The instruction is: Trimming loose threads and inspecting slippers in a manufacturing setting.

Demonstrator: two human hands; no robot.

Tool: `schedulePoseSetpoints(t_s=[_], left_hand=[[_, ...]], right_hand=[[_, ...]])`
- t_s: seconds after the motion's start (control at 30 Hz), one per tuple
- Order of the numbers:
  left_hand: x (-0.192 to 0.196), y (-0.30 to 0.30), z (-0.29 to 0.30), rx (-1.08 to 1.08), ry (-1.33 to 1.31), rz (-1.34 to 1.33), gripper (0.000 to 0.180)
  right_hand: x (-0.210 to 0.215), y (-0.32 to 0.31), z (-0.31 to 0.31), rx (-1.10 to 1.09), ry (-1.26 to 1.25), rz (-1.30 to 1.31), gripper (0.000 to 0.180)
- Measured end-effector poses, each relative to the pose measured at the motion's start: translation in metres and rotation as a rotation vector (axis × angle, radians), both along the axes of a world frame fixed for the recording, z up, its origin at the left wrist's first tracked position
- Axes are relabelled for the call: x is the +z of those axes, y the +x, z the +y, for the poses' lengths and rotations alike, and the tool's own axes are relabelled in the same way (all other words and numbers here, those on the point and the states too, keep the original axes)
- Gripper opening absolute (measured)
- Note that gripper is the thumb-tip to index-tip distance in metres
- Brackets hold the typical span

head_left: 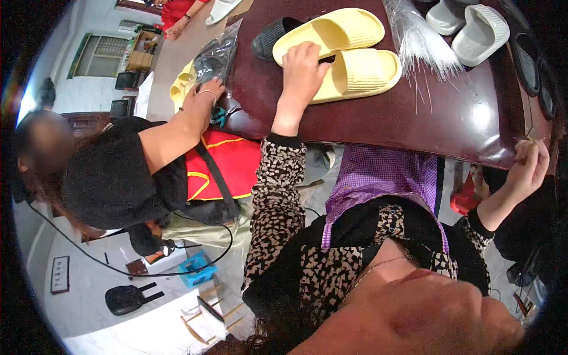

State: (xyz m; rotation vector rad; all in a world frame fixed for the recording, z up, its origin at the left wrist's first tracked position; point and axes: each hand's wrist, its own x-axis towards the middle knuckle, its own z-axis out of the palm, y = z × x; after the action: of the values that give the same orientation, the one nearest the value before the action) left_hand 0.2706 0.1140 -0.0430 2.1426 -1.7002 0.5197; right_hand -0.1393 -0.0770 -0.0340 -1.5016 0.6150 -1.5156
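Observation:
A pair of pale yellow slippers (355, 74) lies on the dark red table, one partly beside the other. My left hand (303, 72) is closed over the heel edge of the farther slipper, its thumb toward the nearer one. At the table's right edge, my right hand (531, 161) is pinched on what looks like a thin strand (528, 134), too fine to make out fully. A bundle of thin, clear-white plastic strands (423, 44) lies just right of the slippers. Behind them a black slipper (271, 40) is partly hidden.
Grey slippers (482, 35) stand at the far right, with black slippers (526, 64) beside them. On my left, a co-worker's hand (208, 92) rests by a clear plastic bag (220, 56) and yellow slippers (182, 86). Another person's arm (182, 23) reaches in at the far left.

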Motion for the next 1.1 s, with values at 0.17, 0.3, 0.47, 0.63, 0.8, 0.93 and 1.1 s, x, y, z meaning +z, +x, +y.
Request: schedulePoseSetpoints(t_s=[0.17, 0.3, 0.47, 0.63, 0.8, 0.93, 1.1], left_hand=[[-0.02, 0.004, -0.029, -0.078, -0.004, -0.043, 0.022], [-0.03, 0.014, -0.043, -0.083, 0.069, -0.032, 0.016], [-0.027, 0.004, -0.056, -0.177, -0.065, 0.03, 0.011], [0.005, -0.025, -0.05, -0.132, -0.061, 0.177, 0.009], [0.049, -0.071, -0.093, -0.317, -0.094, 0.384, 0.006], [0.064, -0.092, -0.146, -0.434, -0.056, 0.444, 0.009], [0.077, -0.128, -0.246, -0.594, -0.021, 0.577, 0.023]], right_hand=[[-0.003, 0.018, 0.01, 0.055, 0.07, -0.013, 0.01], [-0.005, 0.019, 0.015, -0.033, 0.138, 0.043, 0.011], [-0.016, -0.008, 0.009, -0.119, 0.198, 0.01, 0.011], [-0.033, -0.013, 0.0, -0.186, 0.263, 0.157, 0.009], [-0.052, 0.001, 0.003, -0.08, 0.328, 0.126, 0.007], [-0.068, 0.014, 0.012, 0.04, 0.175, 0.352, 0.005], [-0.068, 0.023, 0.022, 0.125, 0.115, 0.404, 0.005]])
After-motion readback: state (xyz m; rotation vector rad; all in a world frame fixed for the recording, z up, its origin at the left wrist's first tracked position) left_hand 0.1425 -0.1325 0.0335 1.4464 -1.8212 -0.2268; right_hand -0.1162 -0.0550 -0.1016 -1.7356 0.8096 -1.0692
